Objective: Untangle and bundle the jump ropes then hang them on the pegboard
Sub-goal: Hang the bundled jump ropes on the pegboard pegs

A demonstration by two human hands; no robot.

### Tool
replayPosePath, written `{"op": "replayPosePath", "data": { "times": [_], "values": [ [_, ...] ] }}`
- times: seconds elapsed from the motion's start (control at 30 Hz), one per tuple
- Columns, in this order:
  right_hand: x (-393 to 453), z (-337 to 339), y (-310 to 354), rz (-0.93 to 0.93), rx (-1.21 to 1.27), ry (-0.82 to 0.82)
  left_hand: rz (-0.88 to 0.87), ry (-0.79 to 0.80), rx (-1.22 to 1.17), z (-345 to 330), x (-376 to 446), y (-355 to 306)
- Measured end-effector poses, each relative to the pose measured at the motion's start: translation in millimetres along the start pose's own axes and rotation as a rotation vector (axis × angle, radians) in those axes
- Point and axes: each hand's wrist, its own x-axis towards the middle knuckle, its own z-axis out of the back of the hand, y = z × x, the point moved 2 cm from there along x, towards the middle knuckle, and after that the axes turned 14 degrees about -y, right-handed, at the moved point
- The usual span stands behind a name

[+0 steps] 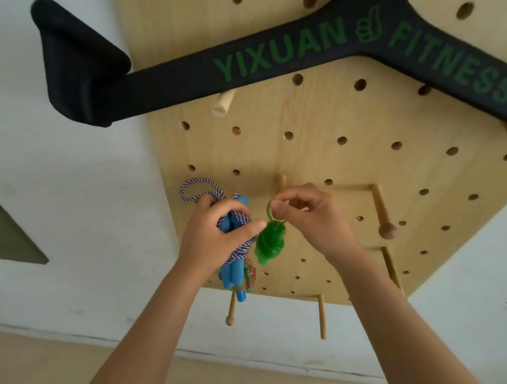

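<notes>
My left hand (218,227) grips a bundled jump rope (237,256) with blue handles and a blue-and-white striped cord; a loop of that cord sticks up above my fist. My right hand (305,214) pinches the thin loop of a green bundled rope (270,243), which hangs below my fingers just under a wooden peg (282,184) on the pegboard (352,155). The two bundles hang side by side, close to touching. A small reddish tangle shows beside the blue handles, partly hidden.
A black Y-shaped fitness bar (278,59) with green lettering hangs across the top of the board. Several more wooden pegs (387,227) stick out to the right and below. White wall lies left, tan floor beneath.
</notes>
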Motion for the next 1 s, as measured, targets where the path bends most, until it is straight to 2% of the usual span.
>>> {"op": "replayPosePath", "data": {
  "times": [0.2,0.37,0.47,0.7,0.87,1.0],
  "values": [
    [3.7,-2.8,8.5,-0.146,-0.02,-0.102,-0.131,0.077,-0.056,-8.4,3.2,3.9],
    [-8.8,-3.5,20.5,-0.096,-0.098,-0.257,-0.172,0.197,-0.159,0.4,-6.1,2.8],
    [-26.0,-10.3,31.6,-0.075,-0.078,-0.227,-0.106,0.265,-0.284,11.0,-10.6,-2.7],
    [-55.1,-25.4,45.7,-0.208,-0.101,-0.084,0.024,0.39,-0.638,30.9,-24.7,-16.9],
    [-64.0,-21.9,50.9,-0.182,0.016,-0.187,0.143,0.496,-0.661,32.3,-33.3,-11.7],
    [-68.5,-20.6,54.7,-0.16,0.126,-0.123,0.222,0.553,-0.609,28.2,-32.7,-6.6]
  ]
}}
